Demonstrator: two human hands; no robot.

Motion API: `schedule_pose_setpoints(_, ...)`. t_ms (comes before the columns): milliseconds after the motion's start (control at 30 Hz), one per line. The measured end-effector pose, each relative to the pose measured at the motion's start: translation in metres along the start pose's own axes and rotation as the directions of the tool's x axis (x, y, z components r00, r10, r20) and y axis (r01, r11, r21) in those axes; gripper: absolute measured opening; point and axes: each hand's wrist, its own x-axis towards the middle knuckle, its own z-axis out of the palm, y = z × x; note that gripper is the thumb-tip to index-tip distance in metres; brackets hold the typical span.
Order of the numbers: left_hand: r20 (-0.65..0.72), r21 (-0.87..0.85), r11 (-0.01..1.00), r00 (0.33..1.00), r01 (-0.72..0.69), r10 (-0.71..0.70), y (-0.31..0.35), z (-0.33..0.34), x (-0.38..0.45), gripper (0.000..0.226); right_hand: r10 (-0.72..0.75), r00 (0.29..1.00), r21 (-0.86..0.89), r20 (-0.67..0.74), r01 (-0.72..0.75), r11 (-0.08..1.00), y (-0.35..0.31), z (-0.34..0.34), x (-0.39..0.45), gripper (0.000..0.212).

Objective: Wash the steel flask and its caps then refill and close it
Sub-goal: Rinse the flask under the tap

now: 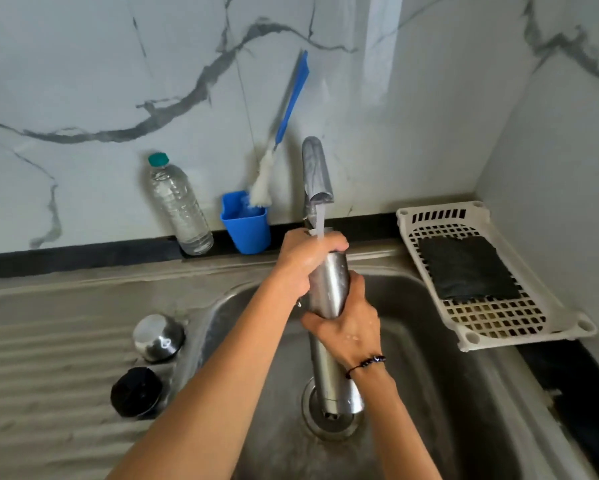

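The steel flask (329,289) stands nearly upright over the sink basin (447,375), its mouth under the running tap (317,171). My left hand (305,261) grips the flask around its top, covering the mouth. My right hand (346,327) grips it around the middle, a black bead bracelet on that wrist. The flask's lower end shows above the drain (329,424). A domed steel cap (158,336) and a black inner cap (137,391) lie on the ribbed drainboard to the left.
A clear plastic water bottle (178,206) with a green lid stands against the marble wall. Beside it a blue cup (248,226) holds a bottle brush (284,129) with a blue handle. A white plastic rack (492,271) with a dark cloth sits right of the sink.
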Motion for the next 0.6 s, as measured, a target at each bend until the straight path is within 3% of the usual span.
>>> schedule_pose_setpoints(100,0.224,-0.019,0.999,0.974,0.045,-0.040,0.001,-0.008,0.003,0.016,0.073,0.994,0.198,0.083,-0.088,0.976,-0.001,-0.004,-0.006,0.065)
schedule_pose_setpoints(200,0.472,-0.163,0.983,0.882,0.080,0.006,0.000,-0.011,0.006,0.005,0.076,0.979,0.400,0.191,-0.148,0.904,0.000,-0.010,-0.010,0.062)
schedule_pose_setpoints(300,0.690,-0.337,0.926,0.714,0.168,0.121,0.000,-0.012,0.010,0.024,0.037,0.950,0.680,0.309,-0.248,0.690,-0.004,-0.014,-0.018,0.066)
schedule_pose_setpoints(333,0.712,-0.332,0.925,0.692,0.185,0.117,0.002,-0.011,0.010,0.027,0.036,0.946,0.716,0.321,-0.267,0.645,-0.006,-0.016,-0.021,0.065)
schedule_pose_setpoints(400,0.643,-0.233,0.955,0.766,0.186,0.008,0.006,-0.007,0.006,0.018,0.066,0.955,0.712,0.290,-0.262,0.652,-0.008,-0.016,-0.024,0.063)
schedule_pose_setpoints(467,0.399,-0.031,0.997,0.915,0.075,-0.056,0.009,0.002,-0.003,0.010,0.140,0.976,0.584,0.165,-0.211,0.784,-0.009,-0.010,-0.025,0.056)
schedule_pose_setpoints(533,0.079,0.249,0.966,0.996,-0.067,0.049,0.002,0.018,-0.011,0.027,0.189,0.982,0.282,0.017,-0.186,0.941,-0.009,-0.001,-0.027,0.059)
schedule_pose_setpoints(600,-0.106,0.552,0.819,0.961,-0.157,0.256,-0.011,0.027,-0.018,0.046,0.161,0.985,0.001,-0.056,-0.162,0.987,-0.010,0.007,-0.032,0.072)
